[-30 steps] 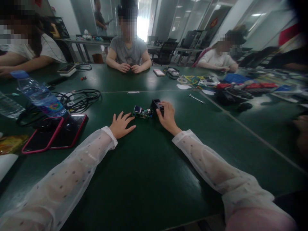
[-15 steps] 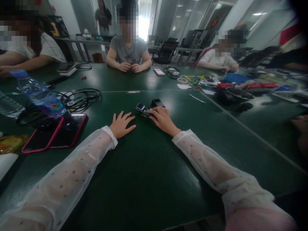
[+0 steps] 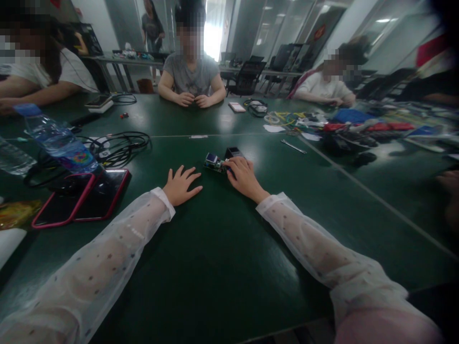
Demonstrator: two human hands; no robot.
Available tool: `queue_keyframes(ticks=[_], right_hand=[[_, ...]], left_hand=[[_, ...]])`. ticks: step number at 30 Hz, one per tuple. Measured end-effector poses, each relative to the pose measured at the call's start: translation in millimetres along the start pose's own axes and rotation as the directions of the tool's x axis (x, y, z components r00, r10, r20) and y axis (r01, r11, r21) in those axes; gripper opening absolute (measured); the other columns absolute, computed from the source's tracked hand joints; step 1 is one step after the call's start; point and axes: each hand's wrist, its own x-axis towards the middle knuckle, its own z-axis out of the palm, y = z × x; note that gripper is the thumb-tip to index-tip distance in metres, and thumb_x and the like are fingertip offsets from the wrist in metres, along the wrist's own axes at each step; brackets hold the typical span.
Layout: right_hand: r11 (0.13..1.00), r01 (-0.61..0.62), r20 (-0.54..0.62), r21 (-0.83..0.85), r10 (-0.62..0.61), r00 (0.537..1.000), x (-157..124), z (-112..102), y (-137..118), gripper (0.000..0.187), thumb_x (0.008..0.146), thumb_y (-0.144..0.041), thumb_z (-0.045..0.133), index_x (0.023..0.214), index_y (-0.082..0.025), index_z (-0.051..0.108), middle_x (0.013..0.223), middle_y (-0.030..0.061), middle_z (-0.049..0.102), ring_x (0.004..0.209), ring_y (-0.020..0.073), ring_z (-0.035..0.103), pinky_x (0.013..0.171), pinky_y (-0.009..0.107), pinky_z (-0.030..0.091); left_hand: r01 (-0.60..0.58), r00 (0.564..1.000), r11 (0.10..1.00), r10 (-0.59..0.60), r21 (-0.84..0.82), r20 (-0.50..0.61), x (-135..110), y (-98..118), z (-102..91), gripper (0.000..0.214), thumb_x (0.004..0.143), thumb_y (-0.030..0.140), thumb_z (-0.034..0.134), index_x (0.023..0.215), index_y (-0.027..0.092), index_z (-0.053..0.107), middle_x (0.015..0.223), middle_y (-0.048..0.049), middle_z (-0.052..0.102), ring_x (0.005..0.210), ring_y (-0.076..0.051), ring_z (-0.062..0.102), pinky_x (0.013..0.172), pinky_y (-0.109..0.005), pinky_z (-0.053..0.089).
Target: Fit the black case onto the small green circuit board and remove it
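My left hand (image 3: pixel 181 185) lies flat and open on the green table (image 3: pixel 222 267), fingers spread, holding nothing. My right hand (image 3: pixel 243 177) rests a little to the right, its fingers curled onto the near end of a small green circuit board (image 3: pixel 214 162) that carries a tiny screen. The board is tilted off the table. Just behind the hand stands a small black box (image 3: pixel 234 153). Both arms wear sheer white sleeves.
Two phones in red cases (image 3: pixel 81 196) lie at the left beside a water bottle (image 3: pixel 57 141) and black cables (image 3: pixel 122 143). A metal tool (image 3: pixel 293 146) and cluttered wires and parts (image 3: pixel 351 126) are at the right. Other people sit across the table.
My right hand left the black box, moved left onto the circuit board and lifted its near end. My left hand stayed flat in place.
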Motion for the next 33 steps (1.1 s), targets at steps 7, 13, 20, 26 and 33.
queue_keyframes(ticks=[7,13,20,26,33], right_hand=[[0.998,-0.064,-0.047,-0.013,0.063,0.997,-0.8,3.4,0.8,0.044,0.088,-0.018,0.046,0.131,-0.021,0.046,0.135,0.0136,0.049,0.132,0.0318,0.038,0.105,0.049,0.03],[0.988,-0.151,-0.058,-0.033,0.149,0.987,-2.6,10.8,7.3,0.056,0.08,-0.019,0.053,0.135,-0.02,0.043,0.141,0.0159,0.037,0.133,0.0349,0.033,0.105,0.052,0.032],[0.968,-0.252,-0.106,-0.025,0.248,0.963,-4.5,17.2,15.8,0.046,0.084,-0.018,0.05,0.129,-0.023,0.046,0.136,0.0166,0.037,0.129,0.0389,0.036,0.099,0.059,0.037],[0.925,-0.348,-0.22,0.154,0.376,0.9,-4.4,24.5,31.7,0.044,0.088,-0.028,0.052,0.13,-0.016,0.045,0.126,0.0213,0.043,0.121,0.0382,0.044,0.098,0.063,0.042],[0.852,-0.375,-0.302,0.367,0.49,0.818,-2.6,31.0,50.0,0.04,0.092,-0.033,0.049,0.128,-0.018,0.044,0.12,0.0171,0.052,0.113,0.0314,0.054,0.096,0.057,0.048]], left_hand=[[0.001,1.0,1.0,-0.001,0.002,-0.007,-0.1,0.7,0.7,0.064,0.097,0.065,0.03,0.15,0.029,0.037,0.159,-0.0054,0.029,0.145,-0.042,0.019,0.109,-0.074,0.017],[-0.001,1.0,1.0,0.001,-0.001,-0.009,0.5,-1.4,2.0,0.065,0.096,0.066,0.03,0.15,0.029,0.037,0.159,-0.0054,0.03,0.146,-0.041,0.019,0.11,-0.073,0.016],[-0.001,1.0,1.0,0.001,-0.007,0.002,0.3,-1.7,1.6,0.065,0.096,0.066,0.03,0.15,0.03,0.036,0.16,-0.0047,0.028,0.146,-0.041,0.017,0.111,-0.072,0.015],[-0.002,1.0,1.0,0.002,-0.016,0.001,-0.6,-1.0,0.1,0.065,0.096,0.065,0.03,0.15,0.029,0.036,0.16,-0.0049,0.028,0.146,-0.041,0.017,0.111,-0.072,0.014],[0.006,1.0,1.0,-0.006,-0.022,0.01,-0.4,-0.2,-0.1,0.065,0.096,0.065,0.031,0.15,0.029,0.036,0.16,-0.0049,0.028,0.146,-0.041,0.016,0.112,-0.071,0.014]])
